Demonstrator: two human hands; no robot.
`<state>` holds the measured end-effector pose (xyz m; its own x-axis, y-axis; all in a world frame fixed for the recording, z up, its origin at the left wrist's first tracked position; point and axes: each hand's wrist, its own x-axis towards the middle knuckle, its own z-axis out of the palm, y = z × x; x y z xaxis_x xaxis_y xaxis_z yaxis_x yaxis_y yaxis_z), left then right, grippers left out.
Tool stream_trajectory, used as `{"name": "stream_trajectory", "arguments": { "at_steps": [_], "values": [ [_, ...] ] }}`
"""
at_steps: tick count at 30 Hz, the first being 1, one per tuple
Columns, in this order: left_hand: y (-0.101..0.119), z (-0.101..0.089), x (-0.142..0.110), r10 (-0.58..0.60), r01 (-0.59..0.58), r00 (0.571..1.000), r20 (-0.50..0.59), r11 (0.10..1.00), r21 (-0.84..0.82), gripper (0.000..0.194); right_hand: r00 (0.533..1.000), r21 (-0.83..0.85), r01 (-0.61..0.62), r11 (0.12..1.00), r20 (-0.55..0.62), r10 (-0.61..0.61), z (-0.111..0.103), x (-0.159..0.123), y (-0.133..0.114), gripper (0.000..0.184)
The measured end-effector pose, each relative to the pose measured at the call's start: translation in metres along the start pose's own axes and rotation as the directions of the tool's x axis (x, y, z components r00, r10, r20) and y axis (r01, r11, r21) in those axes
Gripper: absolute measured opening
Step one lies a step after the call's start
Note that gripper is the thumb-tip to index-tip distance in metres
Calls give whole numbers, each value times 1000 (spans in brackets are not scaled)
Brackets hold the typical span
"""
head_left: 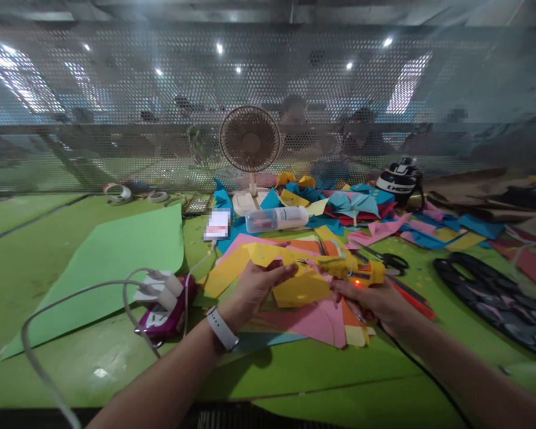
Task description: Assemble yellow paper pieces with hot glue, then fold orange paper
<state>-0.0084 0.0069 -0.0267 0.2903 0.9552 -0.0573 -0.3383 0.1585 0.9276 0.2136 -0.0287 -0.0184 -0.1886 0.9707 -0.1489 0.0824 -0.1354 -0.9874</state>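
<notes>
Head view, glue gun (360, 268) in right fingers (347, 289)

Green worktop (116, 381), glossy; dark seam (36, 220) angling in from left edge. Perforated screen (161, 44) upright along far edge. Blurred figures (293, 113) behind it, too dim for detail. Small white lights (219, 48) high up; slanting bright panels (20, 80) over far edge, either side of middle.

**Desk fan (250, 140) behind, paper pile (321, 322) before, bottle (277, 219) between**

On the table (27, 381), at left: paper sheet (125, 250), tape roll (125, 193) behind, power strip (173, 322) beside near edge. Left of bottle: phone (217, 224). Right of desk fan: paper scraps (352, 205). Over paper pile: glue gun (339, 266) in right hand (366, 298); scissors (393, 257) farther right.
</notes>
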Motion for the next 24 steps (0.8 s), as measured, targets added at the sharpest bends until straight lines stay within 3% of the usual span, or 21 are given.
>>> {"name": "stream_trajectory", "arguments": {
  "at_steps": [9,16,24],
  "values": [
    [3,3,-1,76,-80,996,39,990,116,19,1000,-35,6,999,2,-6,-2,3,3,37],
    [3,4,-1,101,-105,994,52,991,85,46,999,-58,36,998,-2,-36,-1,1,1,38],
    [9,7,-7,66,-74,994,92,993,87,53,999,-61,33,998,-14,-34,0,0,1,38]
  ]
}}
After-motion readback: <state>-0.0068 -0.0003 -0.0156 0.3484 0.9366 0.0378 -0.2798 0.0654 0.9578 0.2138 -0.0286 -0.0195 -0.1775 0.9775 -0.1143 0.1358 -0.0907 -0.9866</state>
